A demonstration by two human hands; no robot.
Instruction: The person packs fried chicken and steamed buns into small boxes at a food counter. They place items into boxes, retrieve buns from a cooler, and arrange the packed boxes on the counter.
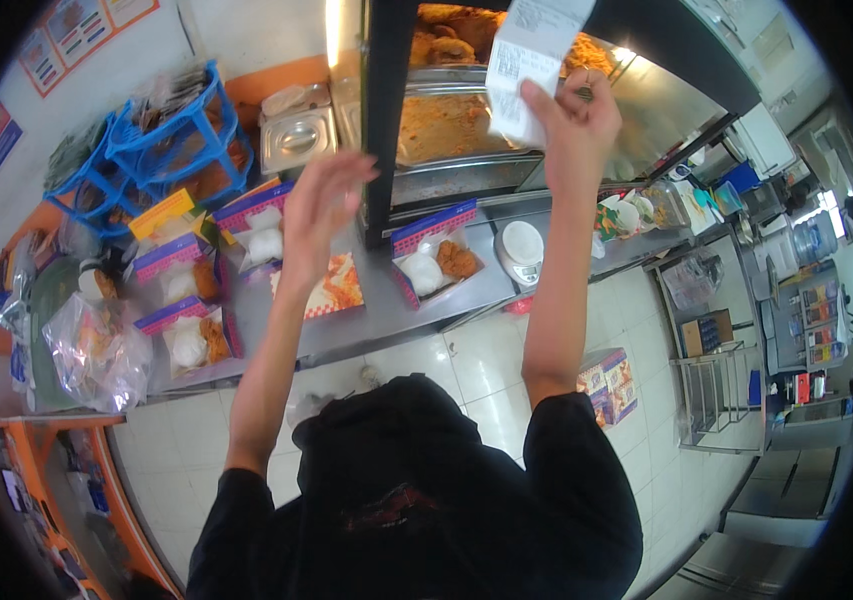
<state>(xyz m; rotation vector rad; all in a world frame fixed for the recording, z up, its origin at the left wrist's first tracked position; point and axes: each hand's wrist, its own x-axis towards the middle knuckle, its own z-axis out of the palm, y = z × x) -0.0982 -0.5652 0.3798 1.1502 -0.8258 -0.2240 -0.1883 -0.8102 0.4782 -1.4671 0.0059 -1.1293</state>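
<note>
Between the thumb and fingers of my right hand [584,120], a printed paper slip [524,71] is raised in front of a lit food warmer with fried food [449,49] inside. My left hand [329,206] hangs slightly blurred over the steel counter, fingers apart and holding nothing. Below it lies a box or sheet with a food picture [336,289]. An open meal box [415,236] with a wrapped white portion and fried chicken [457,259] stands between my forearms, beside a white kitchen scale [522,247]. Several similar open boxes [171,259] stand at the left.
Blue plastic baskets [171,142] and a lidded steel pan [299,139] stand at the back left. A clear plastic bag [96,352] lies at the counter's left end. The warmer's black frame [381,150] rises beside my left hand. Printed boxes [610,382] stand low at the right.
</note>
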